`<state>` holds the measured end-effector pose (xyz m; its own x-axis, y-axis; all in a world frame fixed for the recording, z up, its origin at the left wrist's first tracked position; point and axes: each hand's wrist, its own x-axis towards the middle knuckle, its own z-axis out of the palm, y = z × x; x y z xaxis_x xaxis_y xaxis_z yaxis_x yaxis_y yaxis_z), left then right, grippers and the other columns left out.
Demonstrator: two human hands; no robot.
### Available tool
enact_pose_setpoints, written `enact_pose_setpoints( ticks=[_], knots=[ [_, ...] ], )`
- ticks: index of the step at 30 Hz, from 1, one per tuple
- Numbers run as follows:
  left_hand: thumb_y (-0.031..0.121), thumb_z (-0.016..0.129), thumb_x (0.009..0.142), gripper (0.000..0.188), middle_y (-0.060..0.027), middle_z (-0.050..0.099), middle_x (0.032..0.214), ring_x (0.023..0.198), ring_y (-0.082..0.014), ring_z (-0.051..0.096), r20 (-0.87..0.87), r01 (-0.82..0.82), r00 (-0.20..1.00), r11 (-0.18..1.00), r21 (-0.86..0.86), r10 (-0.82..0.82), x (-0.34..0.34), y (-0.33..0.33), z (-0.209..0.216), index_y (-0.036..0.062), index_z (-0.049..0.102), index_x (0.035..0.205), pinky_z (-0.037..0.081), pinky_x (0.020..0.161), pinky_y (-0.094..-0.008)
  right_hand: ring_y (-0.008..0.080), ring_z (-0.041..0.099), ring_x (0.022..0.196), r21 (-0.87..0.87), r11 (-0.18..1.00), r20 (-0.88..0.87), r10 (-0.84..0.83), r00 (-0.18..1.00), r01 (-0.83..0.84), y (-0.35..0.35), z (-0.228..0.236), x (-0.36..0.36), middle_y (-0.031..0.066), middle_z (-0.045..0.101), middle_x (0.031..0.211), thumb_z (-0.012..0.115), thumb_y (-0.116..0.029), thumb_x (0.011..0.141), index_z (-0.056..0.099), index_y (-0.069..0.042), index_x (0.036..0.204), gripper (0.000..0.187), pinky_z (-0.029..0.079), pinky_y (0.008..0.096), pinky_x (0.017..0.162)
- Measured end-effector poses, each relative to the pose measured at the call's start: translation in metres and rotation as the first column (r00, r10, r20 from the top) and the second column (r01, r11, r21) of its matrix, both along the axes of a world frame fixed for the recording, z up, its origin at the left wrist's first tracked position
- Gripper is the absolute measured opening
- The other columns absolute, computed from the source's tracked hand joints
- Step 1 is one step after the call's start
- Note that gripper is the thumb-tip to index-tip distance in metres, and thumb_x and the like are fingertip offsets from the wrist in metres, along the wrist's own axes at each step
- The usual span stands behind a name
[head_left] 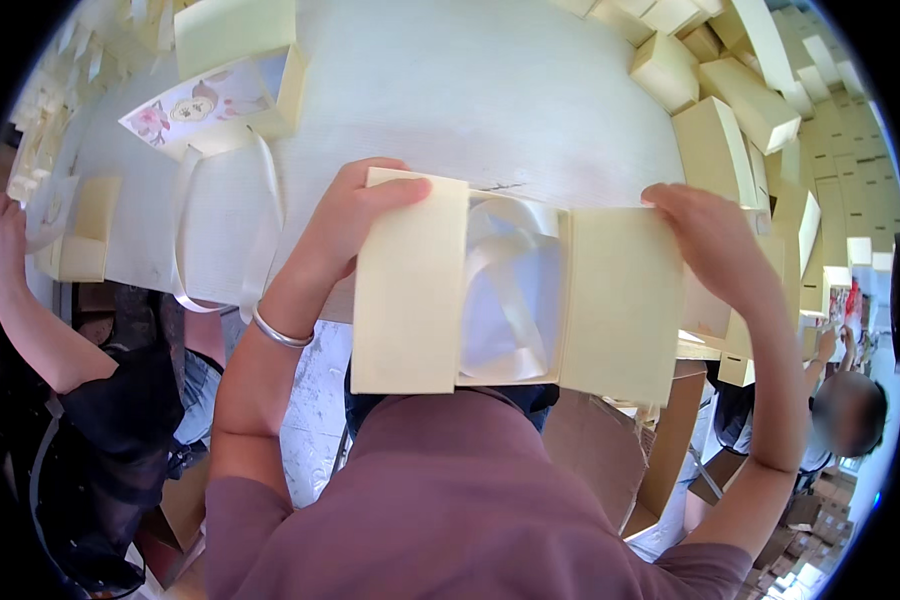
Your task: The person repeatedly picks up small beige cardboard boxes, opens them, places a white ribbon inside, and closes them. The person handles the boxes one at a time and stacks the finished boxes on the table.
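A cream gift box (620, 300) is in front of my chest at the near table edge, its two door-like flaps spread to the sides. Inside it, a white ribbon (515, 310) lies looped over a pale lining. My left hand (365, 205) grips the upper corner of the left flap, thumb on its face and fingers behind. At the upper right corner, my right hand (705, 235) holds the other flap by its edge; part of its grip is hidden. A silver bangle (282, 330) circles my left wrist.
An open cream box (288, 100) with a floral panel (200, 105) and ribbon handles (260, 230) stands at the far left of the white table (470, 90). Cream boxes (715, 150) are piled at right. A co-worker's hand (5, 235) is at far left, near another box (82, 230).
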<state>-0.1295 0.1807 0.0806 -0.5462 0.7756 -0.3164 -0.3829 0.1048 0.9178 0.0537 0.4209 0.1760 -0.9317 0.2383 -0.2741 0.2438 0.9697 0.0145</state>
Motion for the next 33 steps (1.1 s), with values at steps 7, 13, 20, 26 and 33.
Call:
enact_pose_setpoints(
  ticks=[7, 13, 20, 26, 33],
  knots=[
    [0.022, 0.059, 0.076, 0.02, -0.0037, 0.056, 0.069, 0.06, -0.0091, 0.054, -0.052, 0.022, 0.998, 0.999, 0.04, -0.02, -0.013, 0.013, -0.017, 0.0029, 0.054, 0.074, 0.042, 0.051, -0.0212, 0.0217, 0.049, 0.096, 0.601, 0.774, -0.208, 0.394, 0.895, -0.201, -0.009, -0.067, -0.001, 0.0096, 0.051, 0.097, 0.054, -0.01, 0.071, 0.046, -0.005, 0.106, 0.036, 0.04, 0.0416, 0.078],
    [0.026, 0.06, 0.076, 0.022, -0.001, 0.053, 0.069, 0.061, -0.0067, 0.051, -0.093, 0.071, 0.993, 0.997, -0.027, -0.073, -0.029, 0.03, -0.014, 0.0055, 0.054, 0.076, 0.04, 0.052, -0.0186, 0.0223, 0.048, 0.097, 0.621, 0.686, -0.168, 0.589, 0.791, -0.379, -0.052, -0.069, -0.063, 0.0112, 0.05, 0.101, 0.052, -0.012, 0.073, 0.044, -0.005, 0.114, 0.042, 0.042, 0.0373, 0.075],
    [0.031, 0.06, 0.077, 0.03, -0.0014, 0.056, 0.081, 0.074, -0.0074, 0.053, -0.269, 0.098, 0.952, 0.977, -0.191, -0.149, -0.041, 0.023, 0.01, 0.0039, 0.055, 0.089, 0.042, 0.063, -0.02, 0.0156, 0.057, 0.07, 0.061, 0.956, -0.264, 0.292, 0.919, -0.286, -0.032, -0.052, -0.093, 0.0073, 0.054, 0.069, 0.051, -0.01, 0.074, 0.057, -0.002, 0.094, 0.023, 0.044, 0.0267, 0.061],
    [0.035, 0.052, 0.085, 0.038, -0.002, 0.058, 0.091, 0.08, -0.0089, 0.054, -0.863, 0.111, 0.489, 0.973, 0.203, 0.125, 0.01, 0.054, 0.055, 0.0035, 0.051, 0.105, 0.039, 0.079, -0.0245, 0.0106, 0.052, 0.054, -0.729, 0.683, -0.268, -0.222, 0.938, -0.047, -0.036, 0.044, -0.07, 0.0057, 0.053, 0.055, 0.048, -0.013, 0.077, 0.058, 0.002, 0.089, 0.021, 0.044, 0.0246, 0.06],
    [0.03, 0.042, 0.091, 0.027, 0.0086, 0.026, 0.048, 0.043, -0.0008, 0.03, -0.23, 0.248, 0.956, 0.922, 0.297, -0.183, -0.003, 0.031, 0.1, 0.0075, 0.05, 0.079, 0.033, 0.043, -0.0166, 0.0171, 0.054, 0.062, -0.92, 0.128, -0.39, -0.379, 0.839, -0.37, 0.047, 0.123, 0.024, 0.0072, 0.053, 0.068, 0.053, -0.012, 0.079, 0.039, 0.001, 0.12, 0.045, 0.042, 0.0329, 0.071]
  ],
)
